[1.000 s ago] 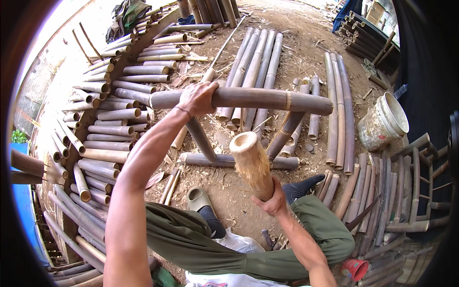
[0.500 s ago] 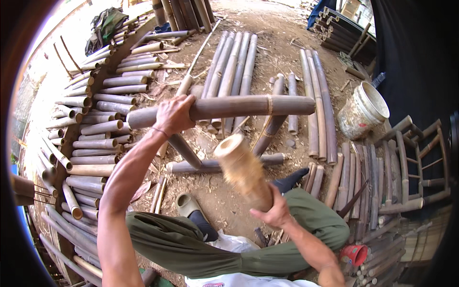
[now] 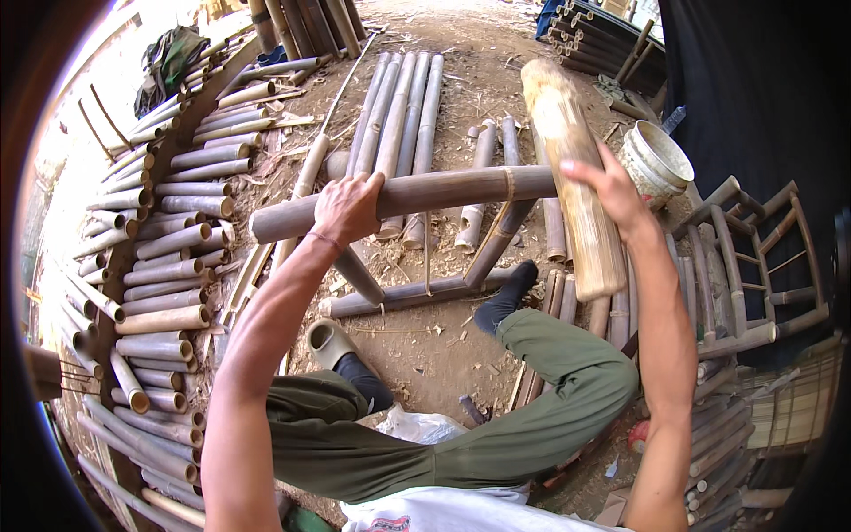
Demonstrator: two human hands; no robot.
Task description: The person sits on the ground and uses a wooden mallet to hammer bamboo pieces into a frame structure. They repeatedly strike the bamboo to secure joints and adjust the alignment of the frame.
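Note:
My left hand (image 3: 347,209) grips the top rail (image 3: 443,191) of a bamboo frame, a thick brown pole lying crosswise over two slanted legs and a lower rail (image 3: 403,294). My right hand (image 3: 610,188) holds a thick pale bamboo club (image 3: 572,168) upright at the frame's right end, beside a cord binding (image 3: 509,182) on the rail. I sit on the dirt with green trousers; my right foot in a dark sock (image 3: 507,294) rests against the lower rail.
Stacked cut bamboo (image 3: 164,266) curves along the left. Long poles (image 3: 399,106) lie on the ground beyond the frame. A white bucket (image 3: 658,160) stands at right, next to a finished bamboo chair frame (image 3: 753,257). A sandal (image 3: 330,341) lies by my left leg.
My right hand has swung the bamboo club from low in front of me up and right to the frame's right end. My left hand has kept its grip on the rail.

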